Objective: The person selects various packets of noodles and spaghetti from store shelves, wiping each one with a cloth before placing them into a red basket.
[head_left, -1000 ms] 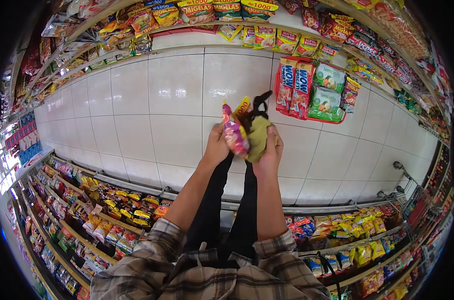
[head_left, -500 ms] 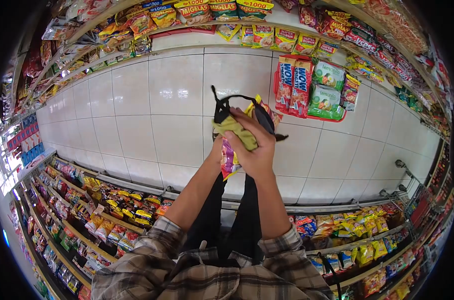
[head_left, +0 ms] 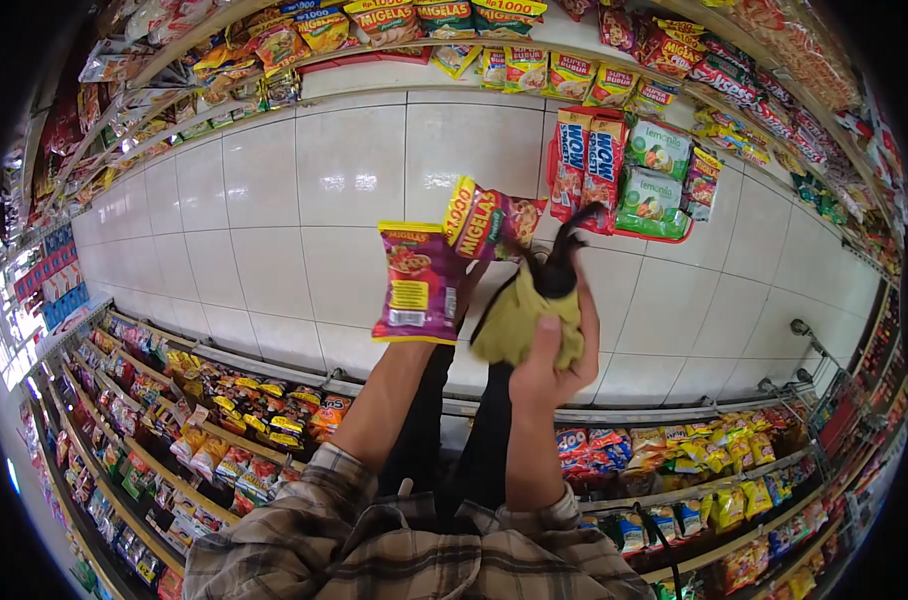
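Counting twelve o'clock as straight up from the middle of the view, the left hand [head_left: 469,287] is sitting mostly hidden behind a purple packet [head_left: 414,285], which is lying just off centre toward nine, while a yellow-topped packet [head_left: 489,222] is fanning out toward one. That hand is apparently holding both packets at once, though how tightly its fingers are curling I cannot tell. Toward four o'clock, the right hand [head_left: 546,372] is closing around an olive cloth [head_left: 514,322], its thumb pressing on the near side, and black straps [head_left: 557,270] are trailing loosely from the bundle toward two. The likeliest trouble is a dropped packet: both are probably depending on a narrow hold, so a twist or a loosening of the left fingers could be sending one sliding onto the tiled floor [head_left: 349,180]. The cloth is also bunching unevenly, and a weak thumb could be letting it slip or unfold. The straps are hanging near the yellow-topped packet and crossing in view the edge of the red basket [head_left: 666,241] at two o'clock; whether they are touching it I cannot tell, but a snag could be tugging the cloth away or dislodging the red packs [head_left: 602,165] lying inside.
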Demonstrator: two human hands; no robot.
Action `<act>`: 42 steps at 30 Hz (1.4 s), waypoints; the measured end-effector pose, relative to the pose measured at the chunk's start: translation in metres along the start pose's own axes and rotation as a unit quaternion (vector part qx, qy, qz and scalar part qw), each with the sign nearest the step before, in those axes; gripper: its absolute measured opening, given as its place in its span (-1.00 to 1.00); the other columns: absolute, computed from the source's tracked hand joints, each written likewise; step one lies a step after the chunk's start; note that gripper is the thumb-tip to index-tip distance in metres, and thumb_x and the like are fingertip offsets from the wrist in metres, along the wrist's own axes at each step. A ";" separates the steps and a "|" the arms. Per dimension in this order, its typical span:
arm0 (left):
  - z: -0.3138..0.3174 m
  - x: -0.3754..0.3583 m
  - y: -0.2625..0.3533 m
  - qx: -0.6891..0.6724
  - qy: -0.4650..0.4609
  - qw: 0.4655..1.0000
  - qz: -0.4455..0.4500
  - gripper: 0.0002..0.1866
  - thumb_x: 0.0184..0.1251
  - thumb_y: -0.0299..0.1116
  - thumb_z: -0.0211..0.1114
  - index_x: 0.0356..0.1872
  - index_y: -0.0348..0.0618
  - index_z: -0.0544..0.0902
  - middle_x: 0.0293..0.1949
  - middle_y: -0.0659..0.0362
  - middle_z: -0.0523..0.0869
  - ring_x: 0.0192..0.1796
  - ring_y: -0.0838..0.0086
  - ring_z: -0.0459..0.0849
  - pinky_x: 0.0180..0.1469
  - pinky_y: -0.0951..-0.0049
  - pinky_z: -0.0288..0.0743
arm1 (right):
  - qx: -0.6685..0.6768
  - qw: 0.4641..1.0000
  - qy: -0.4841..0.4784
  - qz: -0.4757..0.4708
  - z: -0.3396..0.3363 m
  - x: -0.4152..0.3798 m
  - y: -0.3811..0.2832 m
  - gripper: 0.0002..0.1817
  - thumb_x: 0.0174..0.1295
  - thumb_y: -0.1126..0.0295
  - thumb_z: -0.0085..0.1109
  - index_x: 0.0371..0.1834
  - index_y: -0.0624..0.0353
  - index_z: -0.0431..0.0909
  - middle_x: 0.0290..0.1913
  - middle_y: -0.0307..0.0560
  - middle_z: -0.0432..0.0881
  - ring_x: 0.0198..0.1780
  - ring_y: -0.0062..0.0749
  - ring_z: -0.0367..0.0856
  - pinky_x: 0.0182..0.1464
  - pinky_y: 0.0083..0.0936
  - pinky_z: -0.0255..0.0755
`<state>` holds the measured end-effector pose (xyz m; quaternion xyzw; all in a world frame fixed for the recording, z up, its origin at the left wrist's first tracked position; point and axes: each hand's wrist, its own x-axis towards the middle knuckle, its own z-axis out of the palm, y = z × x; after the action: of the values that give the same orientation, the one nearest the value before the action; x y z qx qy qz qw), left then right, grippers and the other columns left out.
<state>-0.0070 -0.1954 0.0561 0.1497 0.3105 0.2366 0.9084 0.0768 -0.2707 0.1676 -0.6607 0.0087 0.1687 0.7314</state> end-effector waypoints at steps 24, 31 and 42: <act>0.040 0.028 0.010 0.362 0.090 0.923 0.097 -0.62 0.59 -0.25 -0.03 0.18 -0.31 0.54 0.07 0.14 0.52 0.11 0.57 0.44 0.25 0.58 0.28 | 0.353 0.841 -0.147 0.383 -0.003 0.072 0.116 -0.58 0.40 0.25 0.04 0.20 0.30 0.41 0.09 0.02 0.60 0.07 -0.29 0.62 0.13 -0.40 0.51; -0.015 0.032 0.010 0.409 -0.019 0.911 0.041 -0.64 0.43 -0.42 0.15 0.22 -0.20 0.56 0.11 0.17 0.40 0.16 0.49 0.42 0.27 0.51 0.29 | 0.339 0.859 -0.141 0.357 -0.021 0.050 0.120 -0.64 0.39 0.30 -0.05 0.18 0.20 0.41 0.11 0.00 0.59 0.07 -0.25 0.63 0.15 -0.33 0.51; -0.048 0.035 0.067 0.239 0.054 0.967 -0.064 -0.45 0.59 -0.10 -0.15 0.36 -0.34 0.34 0.27 -0.12 0.50 0.13 0.28 0.63 0.24 0.31 0.49 | 0.122 0.925 -0.152 0.327 -0.074 0.009 0.093 -0.70 0.27 0.34 0.09 -0.37 0.44 0.63 -0.14 0.18 0.70 -0.12 -0.21 0.69 0.01 -0.40 0.54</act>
<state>-0.0356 -0.1144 0.0308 0.3291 0.4158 0.1047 0.8414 0.0766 -0.3336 0.0666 -0.4930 0.1336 0.4949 0.7029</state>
